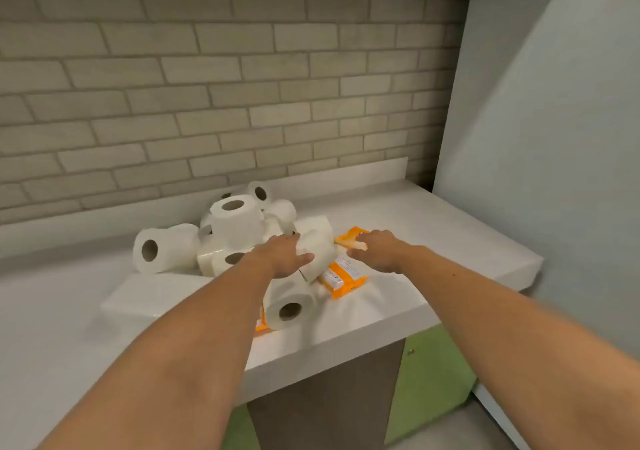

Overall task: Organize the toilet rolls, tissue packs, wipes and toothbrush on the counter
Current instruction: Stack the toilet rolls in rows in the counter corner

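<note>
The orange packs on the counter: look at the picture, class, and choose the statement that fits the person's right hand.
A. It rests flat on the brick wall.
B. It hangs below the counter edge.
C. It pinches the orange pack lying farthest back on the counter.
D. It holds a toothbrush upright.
C: the right hand has its fingertips closed on the near edge of the far orange pack, which lies on the counter beside the toilet rolls.

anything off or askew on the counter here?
Yes. The toilet rolls sit in a jumbled heap, some upright, some on their sides. Orange packs are scattered: one lies partly under a roll the left hand grips, another under the right hand. No toothbrush visible.
</note>
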